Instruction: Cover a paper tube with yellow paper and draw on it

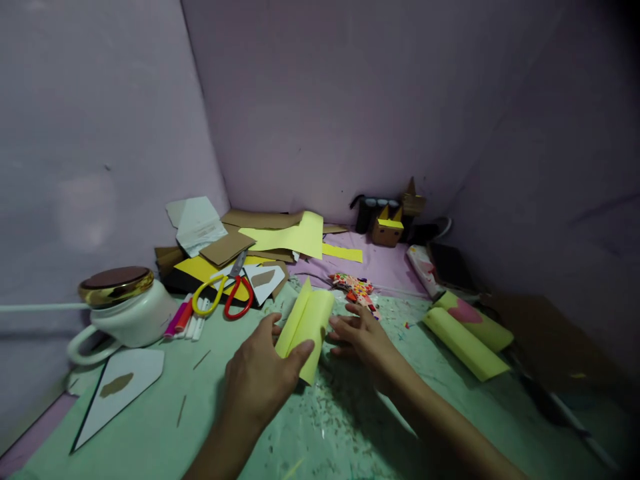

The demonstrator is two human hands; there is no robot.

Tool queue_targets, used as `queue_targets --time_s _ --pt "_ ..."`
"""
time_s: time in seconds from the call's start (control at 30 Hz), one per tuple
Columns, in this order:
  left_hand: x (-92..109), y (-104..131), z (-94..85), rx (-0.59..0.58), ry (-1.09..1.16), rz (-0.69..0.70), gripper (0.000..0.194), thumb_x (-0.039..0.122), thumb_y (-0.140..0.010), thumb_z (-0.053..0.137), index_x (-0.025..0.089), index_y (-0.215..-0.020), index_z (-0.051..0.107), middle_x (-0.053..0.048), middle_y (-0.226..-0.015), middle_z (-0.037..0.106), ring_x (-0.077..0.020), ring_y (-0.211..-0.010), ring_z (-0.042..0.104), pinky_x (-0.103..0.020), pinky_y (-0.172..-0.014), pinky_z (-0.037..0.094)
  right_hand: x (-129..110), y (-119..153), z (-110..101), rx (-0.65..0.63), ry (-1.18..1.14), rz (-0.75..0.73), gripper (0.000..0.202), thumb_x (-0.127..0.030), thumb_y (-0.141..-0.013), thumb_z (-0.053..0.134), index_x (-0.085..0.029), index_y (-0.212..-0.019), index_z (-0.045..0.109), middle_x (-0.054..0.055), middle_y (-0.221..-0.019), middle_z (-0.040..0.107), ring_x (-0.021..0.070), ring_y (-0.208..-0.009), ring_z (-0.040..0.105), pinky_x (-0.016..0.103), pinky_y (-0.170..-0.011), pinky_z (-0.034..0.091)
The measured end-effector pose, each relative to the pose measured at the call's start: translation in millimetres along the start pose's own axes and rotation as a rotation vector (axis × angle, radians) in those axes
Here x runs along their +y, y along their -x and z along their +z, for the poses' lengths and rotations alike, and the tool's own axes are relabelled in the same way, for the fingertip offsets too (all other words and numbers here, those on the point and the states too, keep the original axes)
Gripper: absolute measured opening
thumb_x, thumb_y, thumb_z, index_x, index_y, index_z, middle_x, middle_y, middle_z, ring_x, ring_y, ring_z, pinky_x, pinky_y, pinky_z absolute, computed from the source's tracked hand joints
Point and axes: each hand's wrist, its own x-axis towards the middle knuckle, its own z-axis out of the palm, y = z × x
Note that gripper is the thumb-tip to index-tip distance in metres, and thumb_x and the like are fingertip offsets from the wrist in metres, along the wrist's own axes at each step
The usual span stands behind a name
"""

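Observation:
A folded sheet of yellow paper [316, 317] stands out in the middle, its left flap raised along a crease. My left hand [267, 367] grips its left side, with the thumb lying over the front and the fingers partly hidden behind the flap. Just right of the sheet is my right hand [363, 340], its fingers spread and slightly curled, with nothing held in them. Beyond that hand lies a colourful patterned piece [355, 288]. Scissors [240, 272] with one yellow and one red handle rest to the left, near several markers [186, 317].
A white mug [133, 317] with a gold-rimmed lid stands at left, near a white paper piece [131, 370]. Cardboard and yellow paper scraps [300, 237] are heaped at the back. Another folded yellow paper [465, 343], a phone [451, 267] and a small cardboard box figure [387, 232] are right.

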Motion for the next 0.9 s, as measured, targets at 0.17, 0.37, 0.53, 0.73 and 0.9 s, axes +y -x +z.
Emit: queue_targets --time_s 0.17,0.37,0.53,0.73,0.9 --pt "6 3 7.3 -0.038 -0.103 0.038 0.072 0.041 -0.070 0.062 0.015 -0.135 0.043 -0.022 -0.112 0.069 -0.0433 -0.097 0.066 -0.057 -0.075 0.049 -1 -7 11 -0.005 0.011 0.011 0.059 -0.025 -0.057 0.082 -0.021 -0.102 0.045 -0.005 -0.067 0.059 0.0182 -0.054 0.064 0.028 -0.039 0.052" --pt "2 6 14.9 -0.023 0.000 0.159 0.072 0.024 -0.069 0.059 0.019 -0.138 0.037 -0.015 -0.111 0.069 -0.0350 -0.092 0.068 -0.050 -0.078 0.051 5 -5 -1 -0.073 -0.085 -0.028 0.063 -0.028 -0.053 0.086 -0.018 -0.105 0.052 -0.001 -0.073 0.065 0.0171 -0.059 0.066 0.026 -0.047 0.052" --pt "-5 11 22.6 -0.005 0.149 0.328 0.070 0.020 -0.070 0.057 0.022 -0.137 0.036 -0.011 -0.114 0.065 -0.0308 -0.102 0.062 -0.051 -0.090 0.047 10 8 -16 -0.206 -0.217 -0.129 0.049 -0.036 -0.052 0.087 -0.015 -0.092 0.065 0.006 -0.082 0.071 0.0199 -0.074 0.067 0.028 -0.061 0.053" --pt "-18 11 28.4 -0.011 0.218 0.461 0.072 0.016 -0.069 0.060 0.028 -0.136 0.037 -0.009 -0.115 0.065 -0.0293 -0.107 0.062 -0.049 -0.090 0.050 9 32 -14 -0.427 -0.345 -0.189 0.041 -0.035 -0.056 0.085 -0.015 -0.088 0.069 0.009 -0.081 0.074 0.0244 -0.074 0.069 0.037 -0.071 0.053" --pt "-17 11 36.5 0.118 0.319 0.428 0.056 0.022 -0.070 0.059 0.027 -0.125 0.050 -0.006 -0.110 0.069 -0.0279 -0.101 0.066 -0.043 -0.089 0.053 12 42 -10 -0.351 -0.187 -0.368 0.041 -0.035 -0.055 0.085 -0.017 -0.088 0.069 0.009 -0.087 0.073 0.0262 -0.080 0.068 0.036 -0.072 0.053"
